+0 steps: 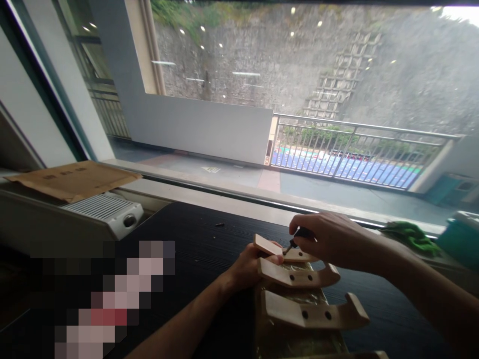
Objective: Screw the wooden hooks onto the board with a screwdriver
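My right hand (pixel 325 239) grips a screwdriver (pixel 303 232) with a dark handle. Its shaft slants down to the farthest wooden hook (pixel 267 244), where the tip is hard to make out. Around the left end of that same hook, my left hand (pixel 247 265) is closed, with the thumb near the screwdriver's tip. Closer to me, a second wooden hook (pixel 299 275) and a third wooden hook (pixel 318 314) lie across a board (pixel 266 344) covered in shiny film. Two dark holes show in each of these two. Another wooden piece (pixel 368 355) is cut off by the bottom edge.
A small dark piece (pixel 219 224) lies on the black table (pixel 190 249). At left, a brown envelope (pixel 75 179) rests on a white vented unit (pixel 108 212). A green cloth (pixel 409 238) and a teal container (pixel 460 237) are at right. Behind runs a window ledge (pixel 224 202).
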`<state>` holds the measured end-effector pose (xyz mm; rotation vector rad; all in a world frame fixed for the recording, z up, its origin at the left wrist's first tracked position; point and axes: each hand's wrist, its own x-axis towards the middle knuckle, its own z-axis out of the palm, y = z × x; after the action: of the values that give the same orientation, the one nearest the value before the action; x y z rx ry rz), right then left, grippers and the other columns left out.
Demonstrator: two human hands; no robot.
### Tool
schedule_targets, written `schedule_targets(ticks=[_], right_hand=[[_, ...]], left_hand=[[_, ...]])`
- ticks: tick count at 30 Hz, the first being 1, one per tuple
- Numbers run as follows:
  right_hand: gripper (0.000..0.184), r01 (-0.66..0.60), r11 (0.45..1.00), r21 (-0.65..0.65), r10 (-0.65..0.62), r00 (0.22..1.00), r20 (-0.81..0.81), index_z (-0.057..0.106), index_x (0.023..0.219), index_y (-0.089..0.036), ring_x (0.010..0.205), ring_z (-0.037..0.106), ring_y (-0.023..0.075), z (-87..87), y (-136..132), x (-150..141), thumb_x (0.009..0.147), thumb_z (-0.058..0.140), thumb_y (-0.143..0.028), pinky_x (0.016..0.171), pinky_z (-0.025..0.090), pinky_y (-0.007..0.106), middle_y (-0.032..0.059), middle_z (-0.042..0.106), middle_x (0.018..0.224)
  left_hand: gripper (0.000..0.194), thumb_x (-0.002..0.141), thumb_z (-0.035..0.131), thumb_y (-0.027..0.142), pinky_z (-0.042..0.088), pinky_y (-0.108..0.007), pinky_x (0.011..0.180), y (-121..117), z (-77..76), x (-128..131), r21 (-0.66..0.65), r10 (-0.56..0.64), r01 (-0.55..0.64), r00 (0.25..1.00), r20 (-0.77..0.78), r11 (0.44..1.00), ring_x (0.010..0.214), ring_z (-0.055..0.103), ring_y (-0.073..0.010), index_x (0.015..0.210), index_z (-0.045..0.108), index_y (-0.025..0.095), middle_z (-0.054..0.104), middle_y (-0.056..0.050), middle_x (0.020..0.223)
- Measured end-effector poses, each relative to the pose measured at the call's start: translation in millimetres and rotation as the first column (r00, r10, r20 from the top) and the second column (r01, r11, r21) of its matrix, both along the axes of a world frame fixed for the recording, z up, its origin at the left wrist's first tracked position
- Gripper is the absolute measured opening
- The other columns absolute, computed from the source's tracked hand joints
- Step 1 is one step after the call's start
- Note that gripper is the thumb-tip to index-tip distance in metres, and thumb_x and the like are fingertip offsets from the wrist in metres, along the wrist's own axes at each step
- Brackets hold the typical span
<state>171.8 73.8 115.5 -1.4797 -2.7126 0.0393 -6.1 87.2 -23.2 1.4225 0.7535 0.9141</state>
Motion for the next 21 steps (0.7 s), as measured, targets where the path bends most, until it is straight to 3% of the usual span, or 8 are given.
schedule_targets(ticks=[6,11,16,21], right_hand=[[0.017,-0.049,0.998,0.044,0.05,0.998,-0.036,0.057,0.08,-0.022,0.049,0.041,0.0079,-7.0,6,-4,0.088,0.044,-0.03,0.047,0.025,0.023,-0.004,0.058,0.06],[0.018,0.092,0.995,0.045,-0.087,0.99,-0.107,0.056,0.081,-0.02,0.056,0.048,0.0108,-13.4,9,-5,0.088,0.045,-0.032,0.049,0.027,0.025,-0.0007,0.062,0.066],[0.024,0.212,0.977,0.027,-0.205,0.967,-0.154,0.057,0.08,-0.02,0.053,0.047,0.0117,-15.7,8,-4,0.087,0.044,-0.038,0.047,0.028,0.025,0.0004,0.063,0.065],[0.024,0.147,0.988,0.039,-0.145,0.988,-0.046,0.062,0.08,-0.022,0.049,0.046,0.0106,-8.1,3,0,0.085,0.046,-0.039,0.045,0.026,0.025,-0.0005,0.062,0.063]], left_hand=[[0.028,0.073,0.067,0.031,0.04,-0.025,0.064,-1,1.1,0,-0.023,0.025,-0.025,1.0,-0.002,0.999,0.073,0.055,-0.0163,0.093,0.065,0.012,0.062,-0.004,0.081],[0.025,0.073,0.066,0.032,0.037,-0.023,0.059,-1,0.9,0,-0.03,0.007,-0.007,1.0,0.006,1.0,0.065,0.051,-0.0125,0.089,0.065,0.012,0.058,-0.001,0.072],[0.029,0.073,0.066,0.034,0.039,-0.024,0.06,0,-1.3,0,-0.029,-0.002,0.002,1.0,0.011,1.0,0.069,0.053,-0.0151,0.091,0.064,0.012,0.06,-0.003,0.076],[0.034,0.071,0.068,0.036,0.041,-0.025,0.061,-2,3.1,0,-0.024,-0.004,0.005,1.0,0.018,1.0,0.07,0.054,-0.0165,0.092,0.064,0.01,0.061,-0.005,0.077]])
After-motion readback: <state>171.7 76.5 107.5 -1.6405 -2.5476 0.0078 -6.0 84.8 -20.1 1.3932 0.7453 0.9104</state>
